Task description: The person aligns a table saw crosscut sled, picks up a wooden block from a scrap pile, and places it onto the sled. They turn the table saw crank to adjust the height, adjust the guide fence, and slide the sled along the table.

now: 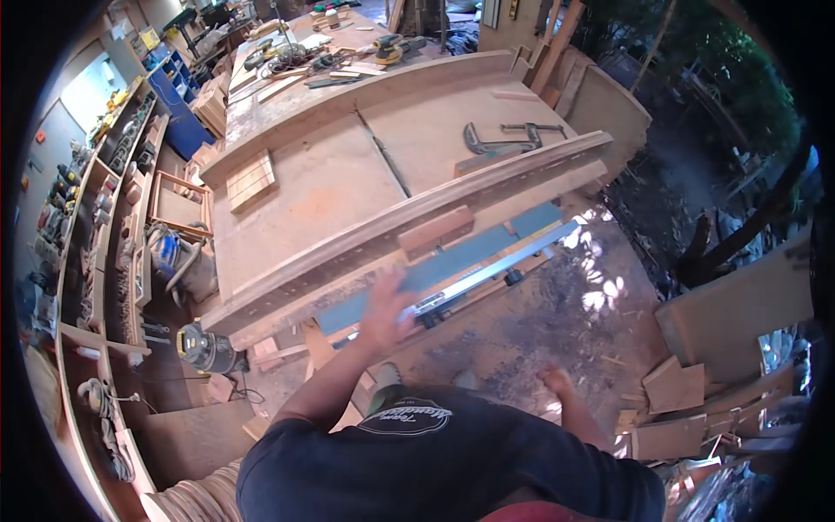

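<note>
My left hand [387,311] is raised over the near edge of the bench, close to a long silver metal rail [496,270] and a blue-grey strip [474,250]. It is smeared by motion, but its fingers look stretched out and nothing shows in them. My right hand [555,379] hangs low at my side over the dusty floor; its fingers are too small to make out. Against the wooden fence [417,209] in front of me rests a reddish wood block [435,231]. Behind that fence lies a wide wooden panel [322,187] with a dark slot [383,155] across it.
A G-clamp [504,139] and a slatted wood piece [251,181] lie on the panel. Sanders [387,50] sit on the far table. Shelves of tools [109,165] line the left, above a shop vacuum [207,348]. Offcuts [674,387] are stacked at right.
</note>
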### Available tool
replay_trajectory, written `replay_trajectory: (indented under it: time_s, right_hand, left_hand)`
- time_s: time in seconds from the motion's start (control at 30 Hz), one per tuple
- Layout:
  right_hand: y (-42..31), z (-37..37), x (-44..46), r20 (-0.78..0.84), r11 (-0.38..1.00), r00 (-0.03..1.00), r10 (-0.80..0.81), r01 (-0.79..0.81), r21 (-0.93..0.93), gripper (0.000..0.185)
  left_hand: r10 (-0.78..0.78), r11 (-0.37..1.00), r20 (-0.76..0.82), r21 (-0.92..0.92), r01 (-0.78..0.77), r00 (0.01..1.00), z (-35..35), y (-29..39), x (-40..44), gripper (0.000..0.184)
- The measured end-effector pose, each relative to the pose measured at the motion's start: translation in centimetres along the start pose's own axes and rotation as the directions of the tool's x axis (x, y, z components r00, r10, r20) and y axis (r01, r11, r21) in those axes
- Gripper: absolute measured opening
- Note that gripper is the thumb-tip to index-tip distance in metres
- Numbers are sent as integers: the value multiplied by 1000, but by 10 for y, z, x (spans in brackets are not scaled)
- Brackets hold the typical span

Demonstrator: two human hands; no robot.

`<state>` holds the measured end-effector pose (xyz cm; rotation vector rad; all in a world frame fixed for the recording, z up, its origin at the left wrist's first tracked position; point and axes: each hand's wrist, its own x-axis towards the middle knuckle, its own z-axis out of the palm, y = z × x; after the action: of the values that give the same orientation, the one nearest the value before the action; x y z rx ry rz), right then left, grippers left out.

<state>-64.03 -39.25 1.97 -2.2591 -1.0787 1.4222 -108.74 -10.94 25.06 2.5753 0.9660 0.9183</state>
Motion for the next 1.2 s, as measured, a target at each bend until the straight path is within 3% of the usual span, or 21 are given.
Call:
replay_trajectory:
  time_s: [0.03,0.13,0.23,0.33,0.37,0.4,0.43,0.5,0.53,0.6,0.73,0.8,0.87,0.93,1.03,1.07,1.1,1.2]
  right_hand:
    - [-13,-34,-7,-48,981,999,0,10,195,73]
    - [-92,-108,-8,-235,979,966,-106,143,147,70]
    - [-208,-159,-3,-254,932,897,-360,360,-49,68]
    - [-308,-180,18,-222,774,744,-630,579,-257,70]
    - [-343,-183,15,-197,709,690,-696,620,-335,71]
    - [-372,-185,16,-171,639,633,-755,651,-411,74]
    - [-398,-187,19,-140,561,573,-808,673,-482,77]
    - [-441,-190,32,-63,356,390,-919,749,-559,82]
    - [-457,-195,46,-53,355,395,-917,748,-561,82]
    - [-486,-204,81,35,212,330,-943,681,-701,90]
    - [-542,-227,125,160,154,437,-885,599,-786,99]
    - [-562,-233,130,328,277,691,-644,611,-741,105]
    - [-568,-233,128,363,233,672,-646,626,-744,106]
    - [-563,-234,126,349,278,681,-643,633,-723,105]
    - [-565,-238,122,403,205,621,-672,679,-705,101]
    - [-559,-242,119,400,195,599,-693,691,-696,100]
    - [-542,-247,129,397,131,507,-765,726,-675,97]
    - [-516,-253,95,403,134,475,-782,760,-636,92]
  left_hand:
    - [-41,997,-129,66,50,991,-8,-3,13,40]
    - [-193,926,-421,221,307,886,-55,-5,55,36]
    - [-228,868,-489,291,404,842,-88,-43,77,35]
    - [-368,788,-414,336,516,832,-95,-81,93,37]
    - [-673,670,-136,307,676,727,-102,-72,106,44]
    - [-859,511,160,335,791,487,-104,-68,113,54]
    - [-823,557,121,368,744,556,-99,-74,112,66]
    - [-845,531,159,366,764,511,-102,-74,115,64]
    - [-860,509,183,365,780,476,-103,-75,118,63]
    - [-857,514,168,355,781,488,-101,-77,119,62]
    - [-843,534,155,356,767,515,-100,-75,114,60]
    - [-843,529,124,361,768,523,-96,-75,109,59]
    - [-841,525,87,376,764,535,-94,-77,107,57]
    - [-816,538,24,396,744,577,-88,-76,103,54]
    - [-819,529,-23,357,770,574,-89,-69,105,52]
    - [-825,519,-26,360,775,564,-90,-60,107,52]
    - [-846,491,-16,366,790,533,-92,-47,106,51]
    - [-884,432,0,382,817,468,-92,-7,96,49]
